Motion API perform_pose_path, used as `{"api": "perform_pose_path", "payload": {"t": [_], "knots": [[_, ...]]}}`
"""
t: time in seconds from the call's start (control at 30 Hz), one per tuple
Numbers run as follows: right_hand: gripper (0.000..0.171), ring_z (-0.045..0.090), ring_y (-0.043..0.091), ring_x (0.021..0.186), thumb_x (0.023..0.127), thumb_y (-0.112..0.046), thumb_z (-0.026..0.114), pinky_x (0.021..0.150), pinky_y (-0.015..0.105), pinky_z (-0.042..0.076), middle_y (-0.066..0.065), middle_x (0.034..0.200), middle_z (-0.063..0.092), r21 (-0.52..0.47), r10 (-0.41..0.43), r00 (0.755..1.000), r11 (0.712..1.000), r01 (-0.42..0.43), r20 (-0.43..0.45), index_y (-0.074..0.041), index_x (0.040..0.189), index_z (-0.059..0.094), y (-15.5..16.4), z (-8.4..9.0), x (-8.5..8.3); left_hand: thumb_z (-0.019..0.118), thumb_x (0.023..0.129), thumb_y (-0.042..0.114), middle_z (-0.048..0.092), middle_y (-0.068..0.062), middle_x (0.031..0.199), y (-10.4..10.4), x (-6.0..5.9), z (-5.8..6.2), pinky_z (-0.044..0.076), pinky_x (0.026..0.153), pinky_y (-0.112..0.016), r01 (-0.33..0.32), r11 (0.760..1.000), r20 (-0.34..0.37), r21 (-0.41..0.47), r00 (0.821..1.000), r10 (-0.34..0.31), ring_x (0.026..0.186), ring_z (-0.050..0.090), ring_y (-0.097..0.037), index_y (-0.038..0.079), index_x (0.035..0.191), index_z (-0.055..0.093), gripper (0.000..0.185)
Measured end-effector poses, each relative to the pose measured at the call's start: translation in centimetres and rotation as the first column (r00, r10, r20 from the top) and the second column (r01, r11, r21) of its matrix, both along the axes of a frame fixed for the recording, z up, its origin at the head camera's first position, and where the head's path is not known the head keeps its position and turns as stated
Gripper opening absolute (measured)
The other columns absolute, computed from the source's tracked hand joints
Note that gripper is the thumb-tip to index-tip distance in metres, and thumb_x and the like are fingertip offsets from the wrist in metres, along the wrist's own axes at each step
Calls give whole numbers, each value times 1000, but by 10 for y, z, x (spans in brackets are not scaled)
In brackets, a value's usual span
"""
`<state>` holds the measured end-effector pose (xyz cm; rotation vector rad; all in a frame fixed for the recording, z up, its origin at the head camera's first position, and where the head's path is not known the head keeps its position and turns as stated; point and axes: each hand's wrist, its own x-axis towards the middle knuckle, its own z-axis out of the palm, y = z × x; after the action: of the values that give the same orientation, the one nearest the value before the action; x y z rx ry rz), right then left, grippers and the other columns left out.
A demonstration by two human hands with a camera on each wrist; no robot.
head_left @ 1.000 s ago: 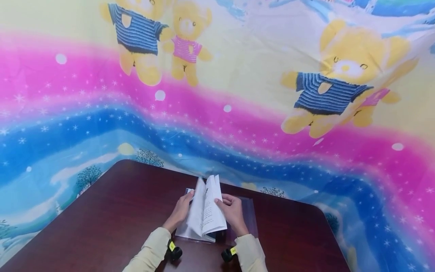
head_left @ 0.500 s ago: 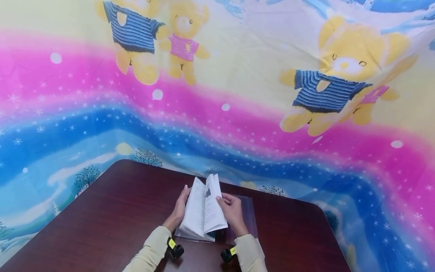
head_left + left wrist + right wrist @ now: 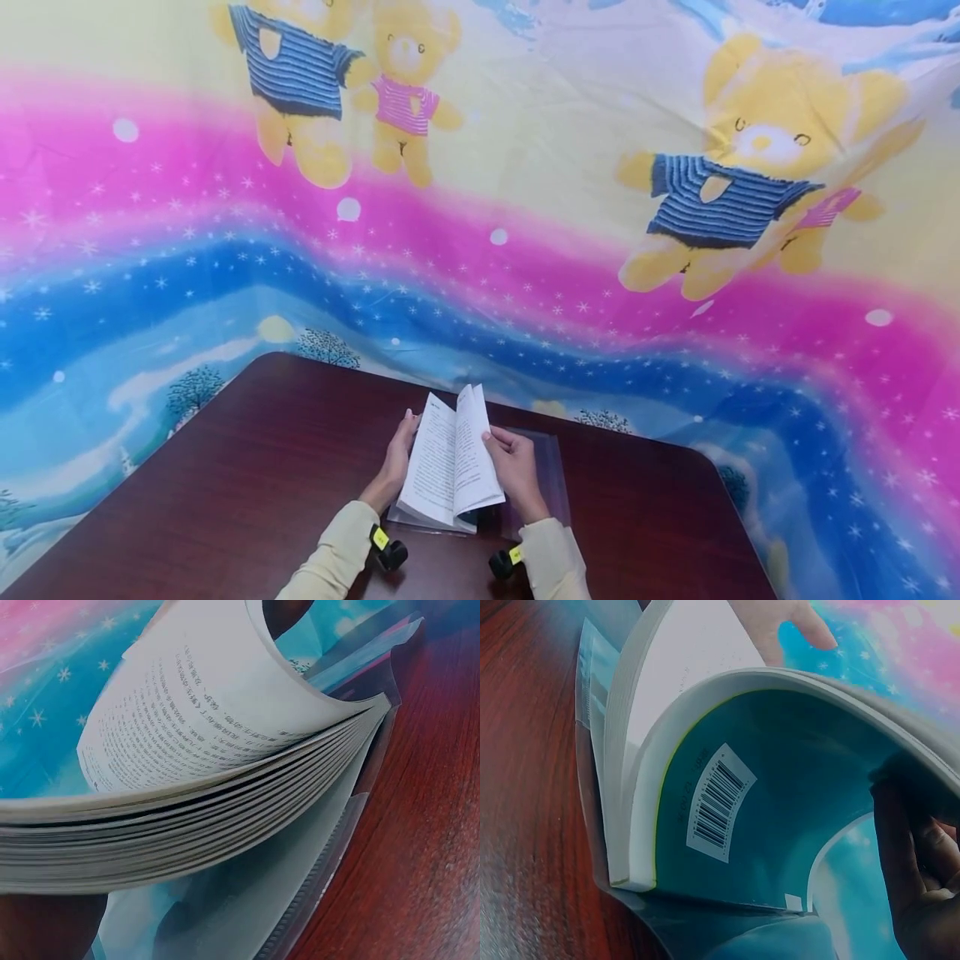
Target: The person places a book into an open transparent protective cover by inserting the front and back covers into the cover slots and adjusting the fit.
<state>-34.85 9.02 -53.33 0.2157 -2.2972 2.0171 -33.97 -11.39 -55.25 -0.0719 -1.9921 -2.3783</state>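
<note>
An open paperback book (image 3: 435, 458) with printed pages tilts up over the table in the head view. My right hand (image 3: 513, 467) grips its right half, thumb at the page edge and fingers curled behind. In the right wrist view, that hand (image 3: 922, 862) bends the teal back cover (image 3: 780, 772), which bears a barcode label (image 3: 721, 802). My left hand (image 3: 392, 462) lies along the book's left edge, partly hidden behind it. Its digit extends clear of the pages in the right wrist view. A clear plastic cover (image 3: 322, 877) sits under the pages in the left wrist view.
The dark reddish-brown table (image 3: 247, 467) has rounded far corners. One flap of the clear plastic cover spreads on it to the right of the book. Behind stands a patterned cloth backdrop (image 3: 555, 192) with printed bears. Black wrist cameras (image 3: 390, 552) sit at both cuffs.
A leaf has swung over to the left, and a different printed spread now shows. My left hand has shifted slightly left, off the page edge. The right hand keeps its grip.
</note>
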Motion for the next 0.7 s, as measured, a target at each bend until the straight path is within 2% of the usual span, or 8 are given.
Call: {"api": "perform_pose_path", "payload": {"t": [0.4,0.53,0.7], "knots": [[37,75,23,80,103,-20,62,64,27,59,25,109,73,-5,-15,1000,1000,15,-17,4,130,66,-1,5,5,18,106,62,21,-27,165,-1,2,3,13,123,-62,21,999,-10,-25,1000,-21,154,14,-46,-3,159,23,84],[35,73,22,77,104,-15,60,63,26,58,27,108,73,21,-27,999,999,27,-24,7,130,65,-4,18,15,17,105,64,24,-26,165,0,3,4,15,123,-61,33,999,-6,-15,999,-33,153,18,-44,-1,160,22,85],[33,73,20,78,103,-13,60,65,25,58,28,109,72,19,-26,999,999,26,-33,8,129,65,-6,35,29,18,106,62,21,-26,165,1,4,5,13,124,-61,21,1000,-10,-11,1000,-21,154,15,-44,-2,160,21,84]]}}
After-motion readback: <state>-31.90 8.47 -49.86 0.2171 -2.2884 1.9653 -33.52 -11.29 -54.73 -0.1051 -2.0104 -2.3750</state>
